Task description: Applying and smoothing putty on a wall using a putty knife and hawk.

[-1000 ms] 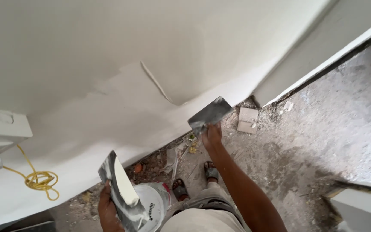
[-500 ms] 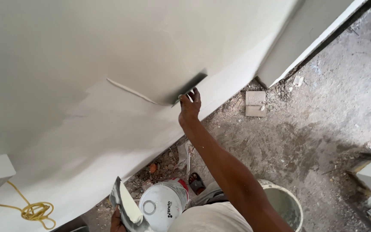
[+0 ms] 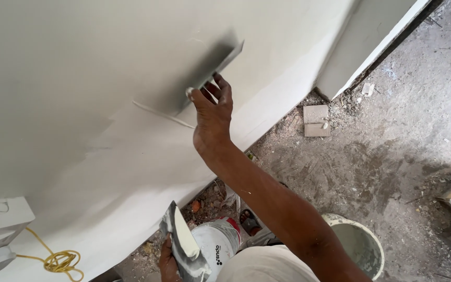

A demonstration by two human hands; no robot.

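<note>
Your right hand presses a trowel flat to the wall; your left grips a loaded blade low by the bucket.

Your right hand [image 3: 212,117] is raised, fingers spread along the back edge of the putty trowel [image 3: 216,68], holding its blade against the white wall [image 3: 79,62]; a thin ridge of putty [image 3: 163,114] trails down-left from the blade's lower end. Above and to the left of the blade the wall is one wide unbroken face, and to its right the surface ends at a corner edge [image 3: 335,94] near the floor. Your left hand [image 3: 169,258] is closed round a second blade [image 3: 181,241] carrying white putty, just beside a white bucket [image 3: 217,245]. A larger tub [image 3: 358,245] stands at your right on the rubble-strewn floor [image 3: 392,136]. A yellow cord [image 3: 53,258] lies coiled at the wall's foot, far left.
</note>
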